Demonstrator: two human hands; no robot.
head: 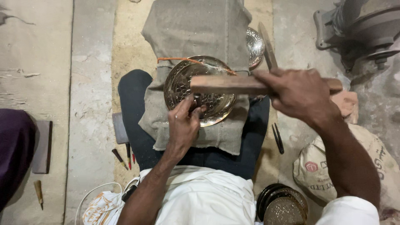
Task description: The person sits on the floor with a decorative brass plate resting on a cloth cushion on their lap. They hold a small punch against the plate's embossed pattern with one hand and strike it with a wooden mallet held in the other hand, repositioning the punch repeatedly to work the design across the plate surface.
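Embossed metal plate (183,81) (lap-borne), wooden block (227,84) above

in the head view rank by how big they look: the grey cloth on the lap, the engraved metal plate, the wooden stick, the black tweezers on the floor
1. grey cloth
2. engraved metal plate
3. wooden stick, raised nearer the camera, so this place is unsure
4. black tweezers

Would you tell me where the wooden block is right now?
In the head view, the wooden block is gripped by the right hand, held just above the patterned metal plate on the lap cloth.
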